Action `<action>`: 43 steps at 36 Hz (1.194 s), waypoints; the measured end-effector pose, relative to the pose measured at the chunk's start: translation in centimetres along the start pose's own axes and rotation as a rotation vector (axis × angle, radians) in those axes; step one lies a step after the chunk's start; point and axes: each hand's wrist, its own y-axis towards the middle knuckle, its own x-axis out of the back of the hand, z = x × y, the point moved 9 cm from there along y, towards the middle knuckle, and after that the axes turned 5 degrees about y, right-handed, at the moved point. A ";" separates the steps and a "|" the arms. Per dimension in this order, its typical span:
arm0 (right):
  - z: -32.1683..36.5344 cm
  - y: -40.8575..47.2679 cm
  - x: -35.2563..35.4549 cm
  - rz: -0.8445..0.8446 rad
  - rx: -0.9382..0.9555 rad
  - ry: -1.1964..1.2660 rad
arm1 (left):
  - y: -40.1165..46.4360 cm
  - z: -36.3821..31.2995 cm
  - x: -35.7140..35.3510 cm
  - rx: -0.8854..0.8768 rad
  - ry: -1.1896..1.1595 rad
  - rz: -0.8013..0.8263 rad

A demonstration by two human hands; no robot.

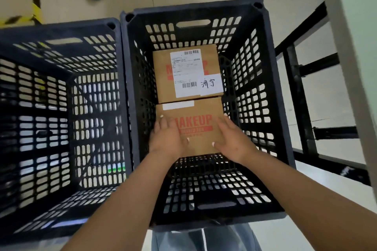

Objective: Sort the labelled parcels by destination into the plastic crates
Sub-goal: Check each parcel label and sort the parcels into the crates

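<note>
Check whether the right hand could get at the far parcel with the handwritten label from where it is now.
Probably yes. The right hand rests on the near parcel, and the far parcel lies just beyond it in the same crate, with its top uncovered and nothing between them.

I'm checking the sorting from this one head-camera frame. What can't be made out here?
- Near parcel: no destination tag shows; the left hand and right hand cover part of its top.
- Far parcel: the shipping label's print is too small to read.
- Left crate: cut off by the left edge, its floor dark and blurred, so any contents are unclear.
- Right crate: the floor under both parcels is hidden.
</note>
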 end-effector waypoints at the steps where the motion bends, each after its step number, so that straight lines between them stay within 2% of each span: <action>1: 0.4 -0.6 0.4 -0.026 0.014 0.005 | -0.4 -0.4 0.8 -0.031 0.009 -0.031; 9: 6.8 -10.8 6.2 -0.240 0.158 0.140 | -10.2 -3.5 9.8 -0.249 0.213 -0.344; 17: 13.8 -26.9 13.3 -0.448 0.242 0.031 | -24.0 -7.1 17.1 -0.392 0.424 -0.455; 23: 14.8 -37.4 17.6 -0.564 0.249 -0.009 | -32.8 -14.3 21.7 -0.601 0.496 -0.553; 32: 9.2 -52.4 23.8 -0.772 0.191 -0.057 | -48.5 -27.6 25.2 -1.000 0.475 -0.782; 43: -4.2 -73.5 29.5 -0.961 0.102 -0.130 | -65.0 -42.9 20.2 -1.176 0.284 -0.841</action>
